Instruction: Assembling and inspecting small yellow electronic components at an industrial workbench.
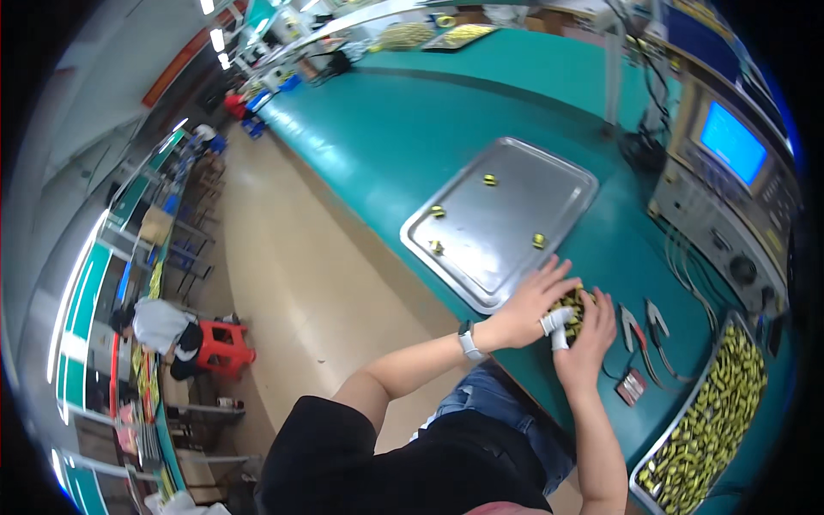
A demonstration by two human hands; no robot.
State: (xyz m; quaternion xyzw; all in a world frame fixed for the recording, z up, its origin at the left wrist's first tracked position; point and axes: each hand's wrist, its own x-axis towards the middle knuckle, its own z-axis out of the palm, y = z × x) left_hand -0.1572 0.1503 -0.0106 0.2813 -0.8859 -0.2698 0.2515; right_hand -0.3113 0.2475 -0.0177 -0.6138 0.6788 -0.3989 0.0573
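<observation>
My left hand [534, 307] and my right hand [587, 336] cup a heap of small yellow-and-black transformers [568, 311] between them, near the bench's front edge. White wraps cover the thumbs, which meet in front of the heap; some of the heap is hidden behind them. My left fingers stretch along its far left side, while the right fingers curl round its right side. Just beyond my left hand lies a shallow metal tray [481, 225] with several loose transformers spread over it, one of them [539, 241] closest to my fingers.
Right of my hands lie clip-ended test leads [657, 322] and a small reddish block [631, 386]. A tray full of transformers [708, 421] stands at the near right. Behind it is a bench tester with a lit blue screen [732, 143]. A person [163, 326] sits at another bench leftward.
</observation>
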